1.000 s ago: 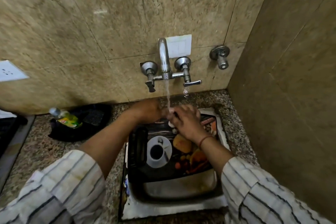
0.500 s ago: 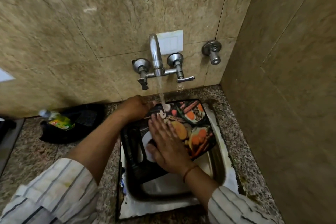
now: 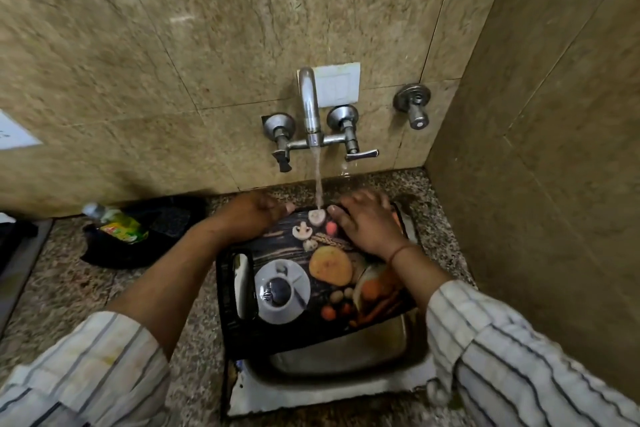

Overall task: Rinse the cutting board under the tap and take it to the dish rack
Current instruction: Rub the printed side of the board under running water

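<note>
A corner of beige stone tile closes in around a speckled granite tabletop (image 3: 62,284), with a small steel sink (image 3: 346,357) set into it at 6 o'clock. From there we start with our hands. Our left hand (image 3: 249,215) is curled over the far-left edge of the cutting board (image 3: 294,291), at about 11 o'clock on the board, fingers closed on the rim so that it carries the weight. Our right hand (image 3: 367,222) lies flat and open on the printed face at about 1 o'clock, palm down, fingers spread (blurred, so we read it as rubbing, though we cannot be sure).

The board itself sits over the sink, tilted, its far edge raised toward the wall and its near edge low over the basin. The stream from the tap (image 3: 310,104) lands on that far edge, between the two hands. The right-hand lever (image 3: 362,153) is turned out sideways, and water shows on the tabletop beneath it.

Farther out at 9 o'clock a green bottle (image 3: 114,224) lies on a dark tray (image 3: 145,236). No dish rack is in view.

We judge the rinse about midway, with the carry not begun. The risk is the grip: a wet, glossy board held on one edge by one hand could slip into the basin if the flat hand presses too hard. Water running down the tilt could also reach our striped sleeves (image 3: 519,364), or splash over the sink's rim onto the tabletop.
</note>
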